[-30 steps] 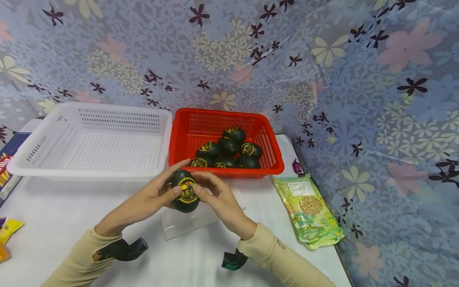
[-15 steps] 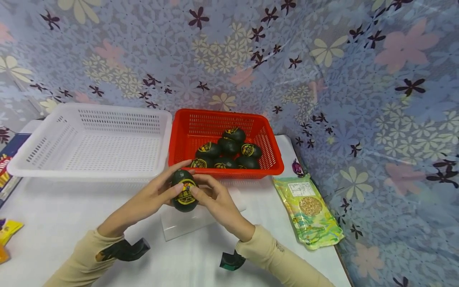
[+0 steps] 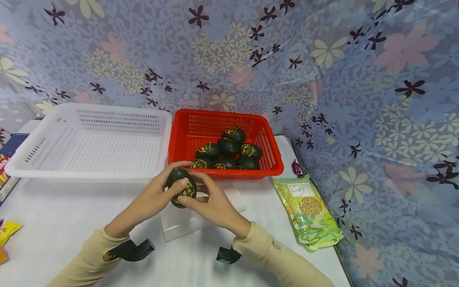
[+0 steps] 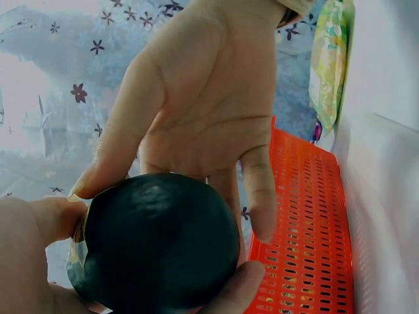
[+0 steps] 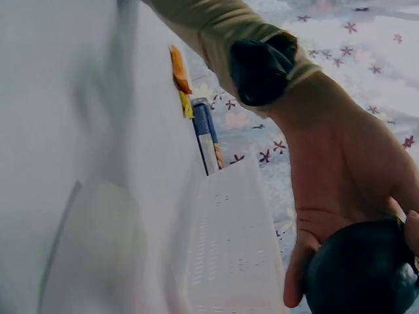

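Note:
A dark green avocado (image 3: 175,174) with a yellow-and-black printed label is held between both hands, above the table just in front of the red basket. The left hand (image 3: 152,199) grips its left side, thumb laid across the front. From the other side the right hand (image 3: 216,205) holds it, thumb pressing low on the label. In the left wrist view the plain dark side of the avocado (image 4: 160,242) fills the lower middle. The right wrist view shows the avocado (image 5: 357,268) against the right palm. Several labelled avocados (image 3: 229,146) lie piled in the red basket (image 3: 274,155).
A white basket (image 3: 89,172) stands left of the red one. Under the hands lies a clear sheet (image 3: 175,229) on the white table (image 3: 179,263). A green-yellow packet (image 3: 310,219) and a purple wrapped sweet (image 3: 296,168) are at right; yellow packaging (image 3: 8,231) lies at left.
Both hands have shifted slightly left and up with the avocado. The avocado has turned, its label now facing lower right, and the right thumb has slid lower across it.

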The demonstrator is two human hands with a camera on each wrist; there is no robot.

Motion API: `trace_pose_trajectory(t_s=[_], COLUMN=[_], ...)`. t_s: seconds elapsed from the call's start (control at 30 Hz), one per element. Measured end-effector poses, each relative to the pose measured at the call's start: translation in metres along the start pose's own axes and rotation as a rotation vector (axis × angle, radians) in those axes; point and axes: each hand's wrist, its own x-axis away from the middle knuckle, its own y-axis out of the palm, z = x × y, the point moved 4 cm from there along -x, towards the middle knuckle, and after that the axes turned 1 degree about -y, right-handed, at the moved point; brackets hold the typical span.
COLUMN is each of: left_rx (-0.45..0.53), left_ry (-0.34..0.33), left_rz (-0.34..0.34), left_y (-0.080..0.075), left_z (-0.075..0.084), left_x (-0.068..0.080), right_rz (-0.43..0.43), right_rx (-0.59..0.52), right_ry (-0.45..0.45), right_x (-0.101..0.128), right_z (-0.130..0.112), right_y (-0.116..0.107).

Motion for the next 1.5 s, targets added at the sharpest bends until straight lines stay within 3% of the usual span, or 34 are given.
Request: trace_pose_trajectory(t_s=[0.23, 0.43, 0.57, 0.7, 0.8, 0.9, 1.13, 1.3, 1.5], left_rx=[-0.011, -0.001, -0.001, -0.030, -0.060, -0.082, -0.107, -0.109, -0.100], left_ry=[-0.003, -0.042, -0.070, -0.084, -0.083, -0.077, -0.064, -0.045, -0.049], left_rz=[0.046, 0.148, 0.189, 0.202, 0.208, 0.211, 0.198, 0.190, 0.177], left_y=[-0.004, -0.018, -0.023, -0.024, -0.025, -0.026, -0.024, -0.024, -0.023], left_z=[0.000, 0.001, -0.003, -0.008, -0.012, -0.014, -0.017, -0.016, -0.017], left_x=[-0.004, -0.004, -0.005, -0.006, -0.006, -0.006, -0.007, -0.009, -0.010], right_rz=[0.003, 0.091, 0.143, 0.125, 0.098, 0.082, -0.023, -0.030, -0.105], right_rx=[0.117, 0.151, 0.298, 0.484, 0.548, 0.598, 0.851, 0.886, 0.931], right_ry=[-0.029, -0.027, 0.031, 0.072, 0.106, 0.156, 0.208, 0.224, 0.176], right_x=[-0.013, -0.042, -0.069, -0.099, -0.122, -0.142, -0.174, -0.186, -0.187], right_z=[-0.010, -0.022, -0.026, -0.026, -0.019, -0.008, 0.019, 0.026, 0.036], right_y=[-0.020, -0.058, -0.087, -0.111, -0.123, -0.126, -0.112, -0.105, -0.098])
